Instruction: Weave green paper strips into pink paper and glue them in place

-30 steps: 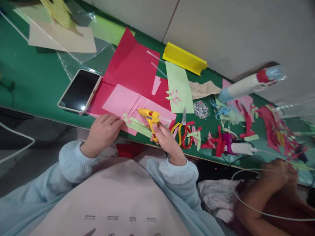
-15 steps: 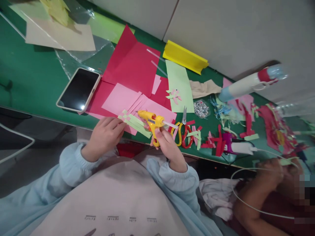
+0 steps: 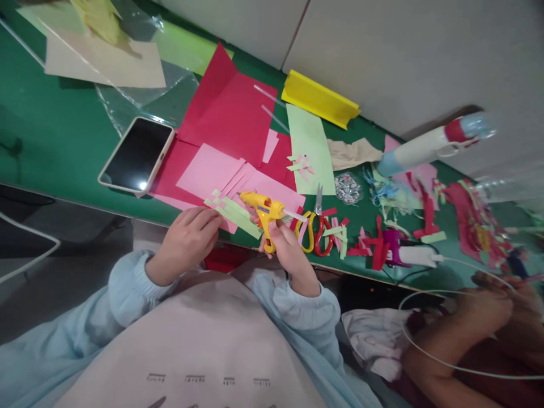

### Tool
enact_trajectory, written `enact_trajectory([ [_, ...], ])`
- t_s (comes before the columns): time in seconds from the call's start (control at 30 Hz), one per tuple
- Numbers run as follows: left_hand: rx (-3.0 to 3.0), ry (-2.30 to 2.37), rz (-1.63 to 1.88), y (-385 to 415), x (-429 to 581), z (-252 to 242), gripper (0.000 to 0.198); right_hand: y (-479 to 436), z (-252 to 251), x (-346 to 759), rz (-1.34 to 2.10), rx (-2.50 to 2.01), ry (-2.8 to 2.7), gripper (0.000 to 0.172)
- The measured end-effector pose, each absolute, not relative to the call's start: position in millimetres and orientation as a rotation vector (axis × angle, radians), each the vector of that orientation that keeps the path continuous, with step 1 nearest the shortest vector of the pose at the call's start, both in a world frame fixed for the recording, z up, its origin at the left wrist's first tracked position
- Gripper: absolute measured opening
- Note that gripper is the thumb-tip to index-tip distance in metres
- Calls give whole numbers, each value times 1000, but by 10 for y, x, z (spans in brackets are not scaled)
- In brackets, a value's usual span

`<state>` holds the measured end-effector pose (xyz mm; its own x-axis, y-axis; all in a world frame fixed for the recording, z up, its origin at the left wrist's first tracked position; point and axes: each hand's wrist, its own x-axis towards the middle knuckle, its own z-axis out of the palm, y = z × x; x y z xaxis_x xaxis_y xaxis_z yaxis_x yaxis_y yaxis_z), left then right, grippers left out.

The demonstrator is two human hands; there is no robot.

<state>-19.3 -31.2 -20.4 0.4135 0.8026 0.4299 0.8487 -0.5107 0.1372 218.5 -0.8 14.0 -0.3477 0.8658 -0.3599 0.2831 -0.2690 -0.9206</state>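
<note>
Right hand [image 3: 289, 249] wrapped round the grip of a yellow glue gun [image 3: 262, 208], from where I stand; the gun is tilted over the pink paper [image 3: 208, 170] near the front edge of the green counter [image 3: 55, 147], nozzle to the left, a clear stick poking out at its back. Left hand [image 3: 189, 235] has its fingers bent together at the counter's edge, right by the green strips [image 3: 240, 215] and a small checkered weave [image 3: 215, 198]; I can't tell whether it pinches anything. The weave and strips lie between the two hands, just below the nozzle.

Beyond, the pink paper overlaps a red card [image 3: 233, 113], with a phone [image 3: 138, 154] to its left. To the right, scissors [image 3: 318, 207] lie beside the gun hand, and past them sits a pale green sheet [image 3: 308, 133] bearing a little pink-and-green figure [image 3: 303, 164]. A packet [image 3: 348, 188] of small bits is near it, then a bottle [image 3: 429, 146]. At far right a co-worker's hand [image 3: 493, 303] shows, blurred.
</note>
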Motion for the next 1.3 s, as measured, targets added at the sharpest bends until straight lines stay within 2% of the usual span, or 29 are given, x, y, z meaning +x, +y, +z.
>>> enact_trajectory([
  [0.4, -2590, -1599, -749, -283, -201, -186, 28, 2, 153, 2137, 1697, -1380, -1484, 60],
  [0.7, -2611, -1496, -741, -207, -230, -178, 26, 61, 209, 2085, 1718, -1377, -1471, 63],
  [0.87, -2639, -1597, -796, -149, -273, -125, 26, 69, 171, 2097, 1724, -1381, -1450, 63],
  [1.07, -2482, -1831, -734, 179, -244, -117, 21, 73, 97, 2121, 1730, -1372, -1379, 62],
  [1.3, -2354, -2053, -471, 453, -44, -80, 19, 84, 54, 2147, 1743, -1344, -1291, 64],
])
